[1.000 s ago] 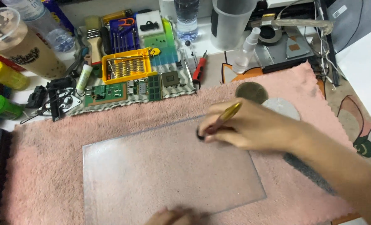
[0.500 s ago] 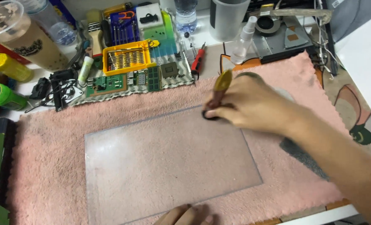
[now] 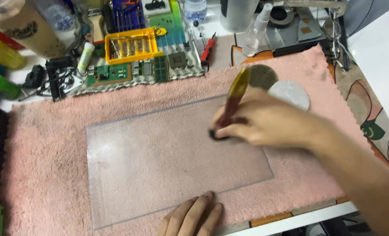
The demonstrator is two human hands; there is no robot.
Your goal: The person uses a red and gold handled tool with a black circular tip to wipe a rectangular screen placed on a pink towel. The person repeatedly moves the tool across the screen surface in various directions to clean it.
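A clear plastic sheet (image 3: 159,161) lies flat on a pink towel (image 3: 46,175). My right hand (image 3: 269,122) grips a small tool with a yellow and red handle (image 3: 236,96), its dark tip pressed on the sheet near the sheet's right part. My left hand (image 3: 190,216) rests with its fingers on the sheet's near edge, only the fingers showing at the bottom of the view.
Two round discs (image 3: 288,94) lie on the towel behind my right hand. Along the back stand a yellow parts tray (image 3: 131,46), green circuit boards (image 3: 129,72), a red screwdriver (image 3: 208,50), bottles (image 3: 255,30), a drink cup (image 3: 24,26) and green and yellow tubes (image 3: 0,83).
My right hand has slid the tool's tip toward me and slightly left across the sheet. The left fingers have come further into view at the near edge.
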